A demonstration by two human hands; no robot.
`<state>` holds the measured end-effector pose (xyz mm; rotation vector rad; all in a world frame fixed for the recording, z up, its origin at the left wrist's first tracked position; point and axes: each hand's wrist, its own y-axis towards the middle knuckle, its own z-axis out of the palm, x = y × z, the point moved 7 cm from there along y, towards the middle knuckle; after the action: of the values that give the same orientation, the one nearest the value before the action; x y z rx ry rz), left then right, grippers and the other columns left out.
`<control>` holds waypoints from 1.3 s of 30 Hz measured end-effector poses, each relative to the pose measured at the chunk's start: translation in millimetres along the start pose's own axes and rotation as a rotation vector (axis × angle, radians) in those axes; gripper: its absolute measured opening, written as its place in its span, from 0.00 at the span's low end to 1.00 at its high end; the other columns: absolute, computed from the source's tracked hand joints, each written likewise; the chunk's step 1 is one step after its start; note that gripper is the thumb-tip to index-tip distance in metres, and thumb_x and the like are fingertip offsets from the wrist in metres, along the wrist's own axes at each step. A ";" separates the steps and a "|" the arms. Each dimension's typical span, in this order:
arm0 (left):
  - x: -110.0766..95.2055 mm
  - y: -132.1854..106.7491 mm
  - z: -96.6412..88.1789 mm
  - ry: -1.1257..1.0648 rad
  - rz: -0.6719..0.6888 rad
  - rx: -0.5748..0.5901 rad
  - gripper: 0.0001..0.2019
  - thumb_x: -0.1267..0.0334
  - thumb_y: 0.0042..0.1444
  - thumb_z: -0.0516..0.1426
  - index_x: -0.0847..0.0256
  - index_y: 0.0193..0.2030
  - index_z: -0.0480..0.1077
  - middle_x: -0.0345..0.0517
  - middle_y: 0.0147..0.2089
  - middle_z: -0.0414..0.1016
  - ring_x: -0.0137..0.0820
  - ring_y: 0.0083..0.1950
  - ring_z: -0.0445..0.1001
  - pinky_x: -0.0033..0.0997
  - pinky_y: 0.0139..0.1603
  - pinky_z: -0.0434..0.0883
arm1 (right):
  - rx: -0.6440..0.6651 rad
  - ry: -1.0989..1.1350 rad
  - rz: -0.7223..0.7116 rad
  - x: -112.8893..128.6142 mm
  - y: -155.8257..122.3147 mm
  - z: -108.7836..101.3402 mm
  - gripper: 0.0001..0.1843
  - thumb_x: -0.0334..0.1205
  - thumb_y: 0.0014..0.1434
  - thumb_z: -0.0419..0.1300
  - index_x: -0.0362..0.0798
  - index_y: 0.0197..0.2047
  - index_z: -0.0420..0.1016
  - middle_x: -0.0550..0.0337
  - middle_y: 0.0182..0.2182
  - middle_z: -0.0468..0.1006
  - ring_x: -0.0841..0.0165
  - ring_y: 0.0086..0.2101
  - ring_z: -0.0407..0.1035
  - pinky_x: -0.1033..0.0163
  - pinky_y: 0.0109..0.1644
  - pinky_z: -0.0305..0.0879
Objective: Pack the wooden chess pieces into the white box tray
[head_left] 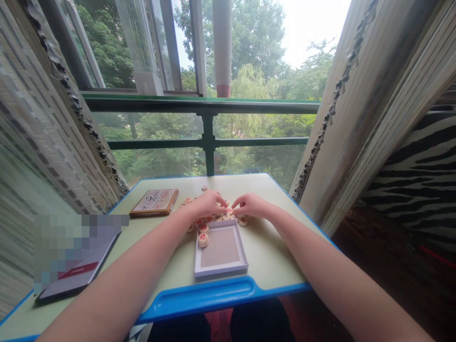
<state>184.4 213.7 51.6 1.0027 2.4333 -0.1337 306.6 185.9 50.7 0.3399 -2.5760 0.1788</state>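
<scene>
Over a loose heap of round, pale Chinese chess pieces [217, 217] on the table, both hands meet with bent fingers. The fingers of my left hand [208, 204] curl down at a piece on the heap's right side. My right hand [251, 205] reaches in from the other side, thumb and forefinger pinched at a piece with a red character [229, 210]. Fingers partly cover the pieces. Just nearer to me lies a shallow white box tray [221, 273]. In its left side rests a piece with a red character [203, 239], another red-marked piece [203, 228] behind it.
A brown-edged printed box lid [155, 203] lies at the back left. A dark-edged tablet or case [81, 270], partly blurred, sits at the left. One lone piece [204, 188] is near the far edge. The blue-rimmed table [278, 266] stands against a green railing [249, 106] between curtains.
</scene>
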 end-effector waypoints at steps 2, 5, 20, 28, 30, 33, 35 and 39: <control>0.2 0.8 0.2 0.011 -0.005 0.001 0.16 0.54 0.47 0.57 0.59 0.37 0.78 0.50 0.42 0.74 0.36 0.39 0.72 0.31 0.42 0.65 | 0.015 0.015 -0.002 -0.9 0.8 1.8 0.17 0.46 0.47 0.62 0.47 0.38 0.79 0.65 0.19 0.68 0.75 0.22 0.58 0.68 0.26 0.51; 0.6 1.2 1.0 0.010 -0.004 0.001 0.16 0.53 0.46 0.57 0.60 0.38 0.78 0.50 0.40 0.74 0.36 0.38 0.72 0.31 0.40 0.65 | 0.016 0.023 -0.021 -0.8 1.9 2.9 0.17 0.46 0.46 0.62 0.46 0.38 0.79 0.64 0.20 0.69 0.75 0.22 0.58 0.68 0.26 0.51; 0.5 -6.7 -7.3 -0.117 -0.066 -0.080 0.19 0.51 0.46 0.58 0.62 0.39 0.76 0.47 0.39 0.77 0.35 0.38 0.72 0.29 0.35 0.66 | -0.066 0.106 -0.068 0.8 2.5 -7.4 0.20 0.51 0.47 0.60 0.44 0.36 0.78 0.66 0.20 0.63 0.75 0.22 0.54 0.68 0.26 0.48; 3.9 -10.7 -8.7 -0.272 -0.088 -0.060 0.20 0.50 0.47 0.57 0.62 0.41 0.75 0.47 0.39 0.77 0.34 0.37 0.71 0.28 0.34 0.65 | -0.056 0.257 -0.079 4.6 0.0 -8.6 0.22 0.51 0.44 0.62 0.44 0.39 0.77 0.69 0.19 0.59 0.77 0.22 0.51 0.68 0.26 0.46; 3.7 -11.5 -8.9 -0.308 -0.074 -0.058 0.20 0.50 0.47 0.57 0.62 0.41 0.75 0.46 0.39 0.76 0.34 0.38 0.72 0.28 0.35 0.65 | -0.065 0.272 -0.083 6.0 -0.5 -8.6 0.21 0.50 0.45 0.62 0.44 0.38 0.77 0.69 0.19 0.60 0.77 0.22 0.51 0.68 0.26 0.46; 2.5 -15.0 -9.6 -0.341 -0.085 -0.057 0.20 0.52 0.45 0.59 0.62 0.42 0.75 0.46 0.38 0.76 0.33 0.37 0.72 0.28 0.35 0.66 | -0.082 0.281 -0.087 8.9 -1.8 -8.7 0.21 0.50 0.44 0.62 0.43 0.38 0.76 0.69 0.19 0.61 0.77 0.21 0.52 0.68 0.26 0.47; 1.8 -19.2 -10.7 -0.349 -0.111 -0.059 0.21 0.53 0.44 0.60 0.62 0.43 0.75 0.45 0.38 0.76 0.32 0.35 0.72 0.28 0.34 0.66 | -0.100 0.279 -0.100 12.3 -3.0 -9.1 0.20 0.49 0.45 0.62 0.43 0.37 0.76 0.68 0.19 0.61 0.77 0.22 0.53 0.68 0.26 0.47; 1.3 -29.7 -15.4 -0.360 -0.153 -0.107 0.20 0.51 0.43 0.61 0.63 0.39 0.76 0.46 0.36 0.77 0.32 0.35 0.71 0.28 0.32 0.66 | -0.136 0.275 -0.138 20.7 -5.6 -9.6 0.19 0.49 0.46 0.61 0.43 0.37 0.76 0.68 0.19 0.62 0.77 0.22 0.53 0.68 0.26 0.48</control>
<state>157.0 197.2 61.5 0.6778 2.1582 -0.2144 295.7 178.1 70.1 0.4103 -2.2707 -0.0006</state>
